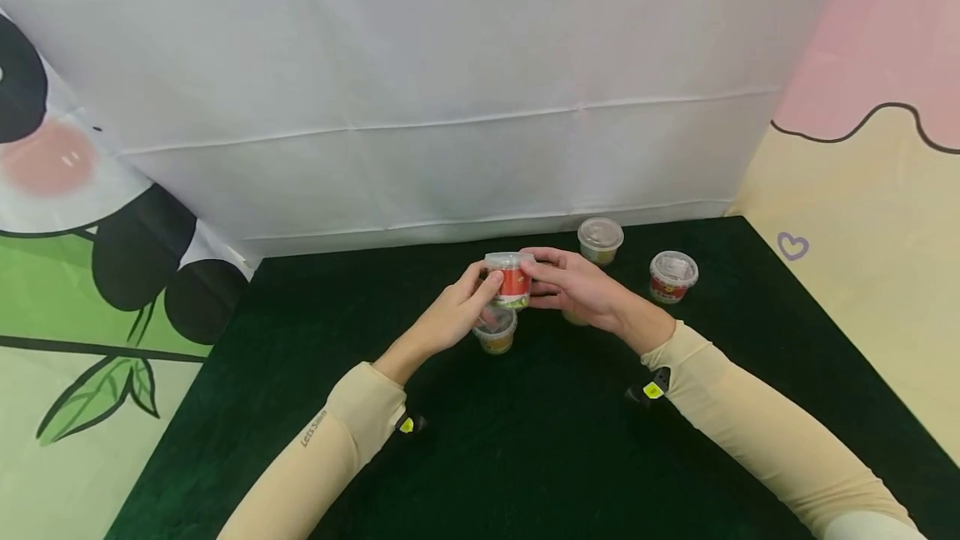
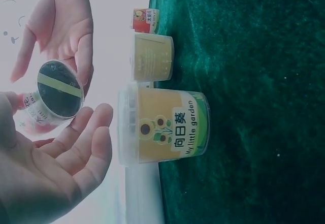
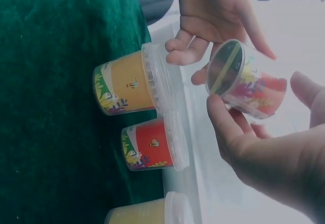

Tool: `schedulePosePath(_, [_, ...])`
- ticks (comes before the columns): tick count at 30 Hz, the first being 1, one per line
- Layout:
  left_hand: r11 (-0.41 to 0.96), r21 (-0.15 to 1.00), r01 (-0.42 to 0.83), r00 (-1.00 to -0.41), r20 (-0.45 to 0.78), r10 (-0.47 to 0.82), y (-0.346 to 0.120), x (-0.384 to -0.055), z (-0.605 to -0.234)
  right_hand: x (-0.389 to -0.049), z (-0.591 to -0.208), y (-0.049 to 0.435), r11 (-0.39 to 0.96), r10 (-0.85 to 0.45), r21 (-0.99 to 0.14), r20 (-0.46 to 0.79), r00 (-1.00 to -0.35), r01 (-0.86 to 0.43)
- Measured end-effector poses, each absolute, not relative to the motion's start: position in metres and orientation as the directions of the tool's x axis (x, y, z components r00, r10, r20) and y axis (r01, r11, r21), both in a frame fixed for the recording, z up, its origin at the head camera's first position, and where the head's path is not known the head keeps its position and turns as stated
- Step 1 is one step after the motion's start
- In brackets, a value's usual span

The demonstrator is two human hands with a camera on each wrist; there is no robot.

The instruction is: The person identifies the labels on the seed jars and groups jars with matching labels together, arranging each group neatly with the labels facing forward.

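Note:
A small clear plastic cup point(image 1: 514, 282) with a red label and a clear lid is held up between both hands. My left hand point(image 1: 452, 307) grips its left side, thumb in front. On the other side, my right hand point(image 1: 581, 290) holds it with curved fingers and the thumb near the lid. In the left wrist view, the dark base of the cup point(image 2: 60, 89) shows a pale strip across it. Just below the hands, a lidded orange-labelled cup point(image 1: 497, 333) stands on the dark green cloth; its label point(image 2: 175, 127) carries sunflowers and "My little garden".
Toward the back stands a lidded pale-yellow cup point(image 1: 600, 242). A lidded red-labelled cup point(image 1: 672, 277) is to its right. Another cup point(image 1: 575, 318) is mostly hidden under the right hand. A white cloth wall point(image 1: 450, 107) rises behind the green-covered table point(image 1: 525, 457).

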State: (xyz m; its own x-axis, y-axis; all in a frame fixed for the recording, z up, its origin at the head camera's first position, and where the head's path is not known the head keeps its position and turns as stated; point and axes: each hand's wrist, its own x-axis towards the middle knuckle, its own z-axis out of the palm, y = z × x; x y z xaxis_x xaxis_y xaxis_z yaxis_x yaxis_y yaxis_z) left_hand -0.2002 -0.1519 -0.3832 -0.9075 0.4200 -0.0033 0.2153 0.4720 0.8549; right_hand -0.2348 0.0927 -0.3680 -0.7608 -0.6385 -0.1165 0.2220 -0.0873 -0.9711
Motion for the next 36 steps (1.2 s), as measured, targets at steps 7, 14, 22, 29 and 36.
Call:
schedulePosePath(7, [0.47, 0.855, 0.221, -0.908, 0.004, 0.42, -0.153, -0.2, -0.387, -0.235, -0.368, 0.092, -0.076, -0.582, -0.976, -0.123, -0.804, 0.204])
schedulePosePath(14, [0.469, 0.846, 0.255, -0.898, 0.026, 0.44, -0.156, -0.202, -0.388, -0.233, -0.366, 0.093, -0.089, -0.559, -0.968, -0.147, -0.816, 0.235])
schedulePosePath(22, [0.453, 0.851, 0.266, -0.892, 0.039, 0.45, -0.158, -0.203, -0.389, -0.229, -0.361, 0.093, -0.118, -0.564, -0.95, -0.176, -0.806, 0.29])
schedulePosePath(29, [0.437, 0.854, 0.284, -0.889, 0.064, 0.453, -0.155, -0.2, -0.385, -0.225, -0.357, 0.089, -0.129, -0.605, -0.938, -0.183, -0.775, 0.323])
schedulePosePath(36, [0.463, 0.844, 0.269, -0.891, 0.035, 0.453, -0.157, -0.199, -0.383, -0.222, -0.356, 0.087, -0.133, -0.598, -0.928, -0.204, -0.775, 0.347])
